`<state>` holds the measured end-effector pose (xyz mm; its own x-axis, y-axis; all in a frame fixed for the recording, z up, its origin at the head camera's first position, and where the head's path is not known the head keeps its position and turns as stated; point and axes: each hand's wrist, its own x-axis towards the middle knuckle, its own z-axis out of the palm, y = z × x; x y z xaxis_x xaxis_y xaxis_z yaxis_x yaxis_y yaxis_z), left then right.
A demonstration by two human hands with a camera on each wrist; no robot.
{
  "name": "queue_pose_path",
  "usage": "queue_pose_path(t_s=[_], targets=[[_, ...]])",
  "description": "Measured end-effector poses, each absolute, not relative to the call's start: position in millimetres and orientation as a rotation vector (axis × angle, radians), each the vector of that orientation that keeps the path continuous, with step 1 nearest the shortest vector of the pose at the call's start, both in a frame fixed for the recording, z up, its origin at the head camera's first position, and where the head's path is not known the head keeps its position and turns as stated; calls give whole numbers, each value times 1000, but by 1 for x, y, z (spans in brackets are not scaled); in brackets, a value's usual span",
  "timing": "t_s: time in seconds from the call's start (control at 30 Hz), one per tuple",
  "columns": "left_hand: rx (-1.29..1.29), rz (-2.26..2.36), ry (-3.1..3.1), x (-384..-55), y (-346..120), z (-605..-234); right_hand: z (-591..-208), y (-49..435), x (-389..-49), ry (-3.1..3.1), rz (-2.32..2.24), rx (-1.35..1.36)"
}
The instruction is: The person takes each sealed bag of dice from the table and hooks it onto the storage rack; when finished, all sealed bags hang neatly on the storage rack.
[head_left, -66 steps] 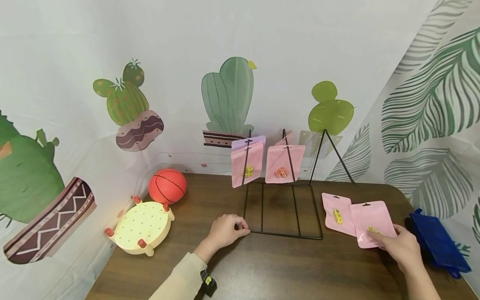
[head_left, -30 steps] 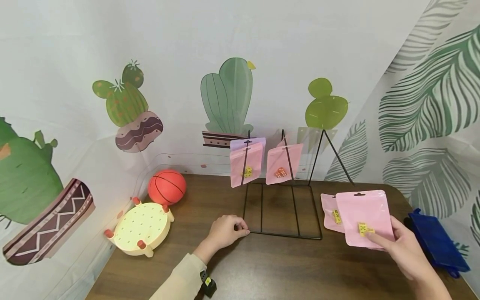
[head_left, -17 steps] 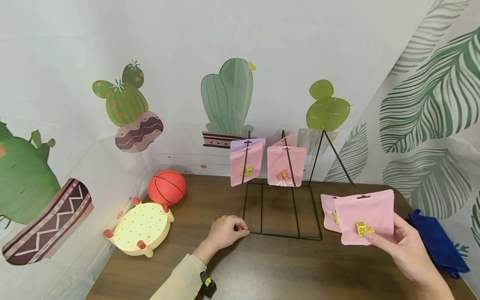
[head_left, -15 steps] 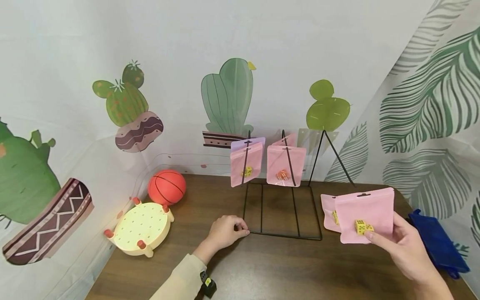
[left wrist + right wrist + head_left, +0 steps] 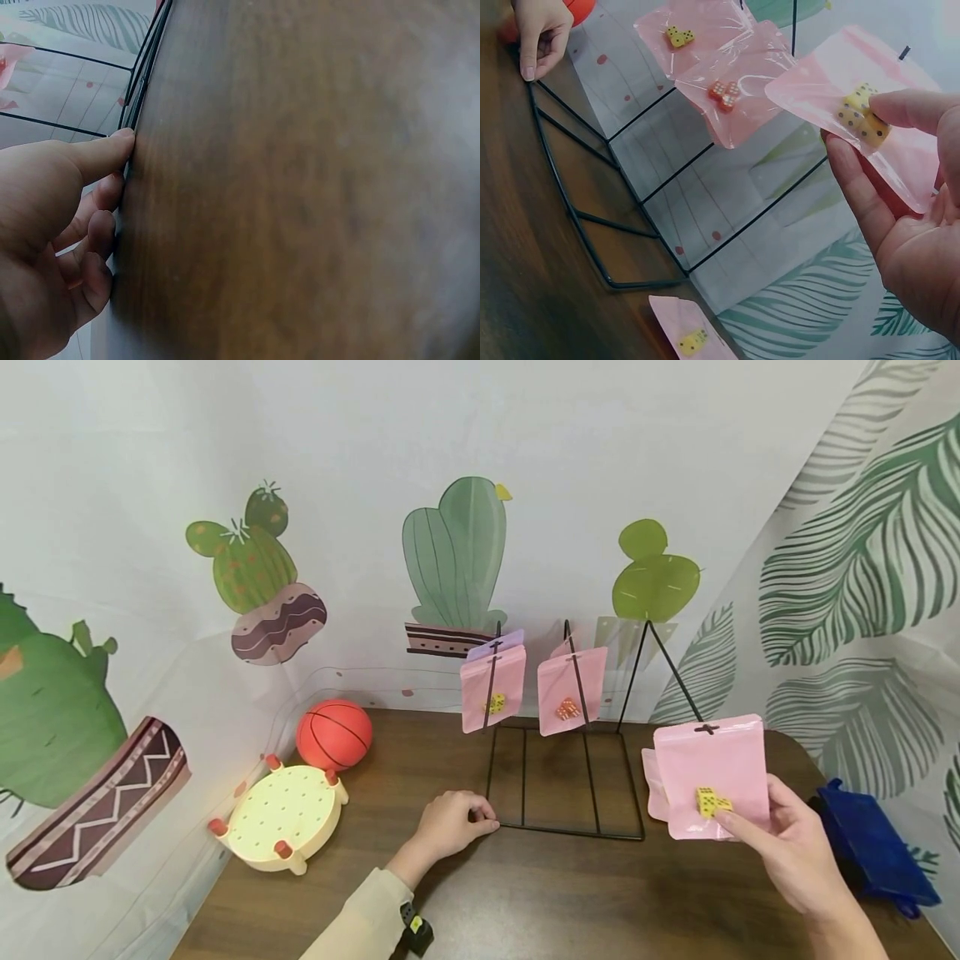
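Note:
My right hand (image 5: pixel 795 839) pinches a pink zip bag (image 5: pixel 738 752) with yellow dice (image 5: pixel 708 802) inside, thumb in front and fingers behind. Its hanging slot sits right at the tip of the right-hand prong of a black wire display rack (image 5: pixel 633 785). With thumb and curled fingers, my left hand (image 5: pixel 450 822) holds the rack's front left corner; the left wrist view shows the thumb (image 5: pixel 112 150) on the wire. Bags hang from the other prongs: a pink one with yellow dice (image 5: pixel 506 672) before a purple one (image 5: pixel 512 642), and a pink one with orange dice (image 5: pixel 588 672).
Another pink bag (image 5: pixel 654 781) lies on the wooden table (image 5: pixel 570 902), partly hidden behind the held bag. A blue tray-like object (image 5: pixel 877 843) is at the right edge. On the left are a red toy basketball (image 5: pixel 334 735) and a yellow perforated stand (image 5: pixel 285 814) with red-tipped legs.
My right hand has lifted its bag off the table and moved it left and up to the right prong's tip. The hanging bags have swung slightly. My left hand stays at the corner.

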<state>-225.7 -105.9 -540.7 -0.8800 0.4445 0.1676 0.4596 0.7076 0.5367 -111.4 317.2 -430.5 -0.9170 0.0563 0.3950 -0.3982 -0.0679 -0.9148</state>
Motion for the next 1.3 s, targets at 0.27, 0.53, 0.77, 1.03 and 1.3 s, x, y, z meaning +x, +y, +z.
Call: queue_pose_path(t_s=[0.27,0.53,0.77,1.03,1.3], targets=[[-766,-934,-2861,-225,-106,-541,-433,310,-117,-1841,2105,322],[-765,-942,-2863,-225,-106,-541,-435,308,-125,-1814,2095,204],[-767,-944,-2866,-225,-106,-540,-435,302,-139,-1730,2154,204],[-770,-936,-2860,-225,-107,-540,-432,293,-161,-1740,2137,129],[-768,-934,-2876,-225,-107,-540,-425,282,-190,-1675,2138,-14]])
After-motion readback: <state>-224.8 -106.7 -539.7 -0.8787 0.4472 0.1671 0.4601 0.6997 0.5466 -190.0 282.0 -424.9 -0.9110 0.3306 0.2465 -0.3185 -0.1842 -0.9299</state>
